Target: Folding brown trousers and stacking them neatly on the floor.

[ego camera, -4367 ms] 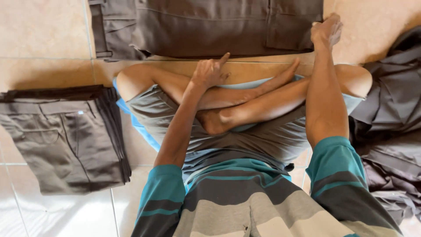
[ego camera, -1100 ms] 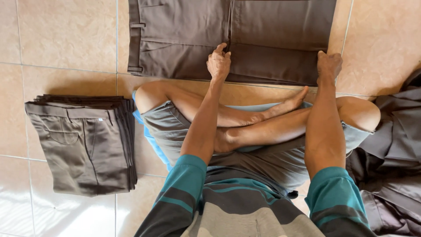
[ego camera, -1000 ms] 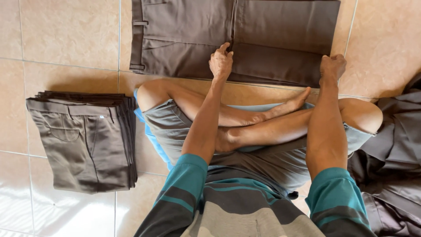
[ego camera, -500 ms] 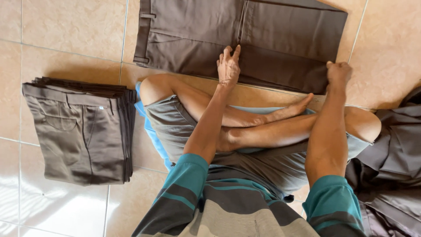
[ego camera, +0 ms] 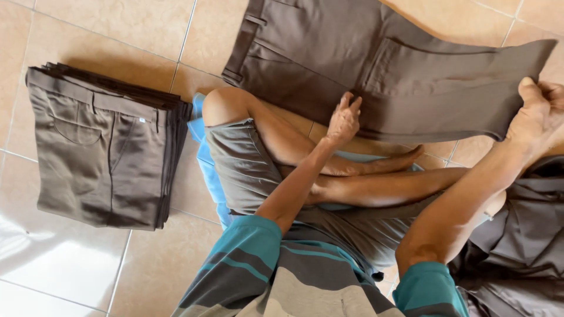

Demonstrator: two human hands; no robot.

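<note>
1. Right hand [ego camera: 537, 114] clamped on the right end of the brown trousers [ego camera: 376, 64], lifting that end off the tiled floor [ego camera: 88, 35].
2. Left hand [ego camera: 343, 120] loose, fingers spread, at the trousers' near edge.
3. Folded trouser stack [ego camera: 100, 152] lying far left.
4. Loose dark garments [ego camera: 517, 235] heaped near right.

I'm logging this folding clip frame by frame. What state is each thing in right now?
Brown trousers: spread flat on the tiled floor, right end lifted.
Right hand: fingers closed on the trousers' lifted end.
Left hand: open, fingers loose, at the trousers' near edge.
Stack of trousers: folded, neatly piled.
Heap of dark garments: unfolded, crumpled.
</note>
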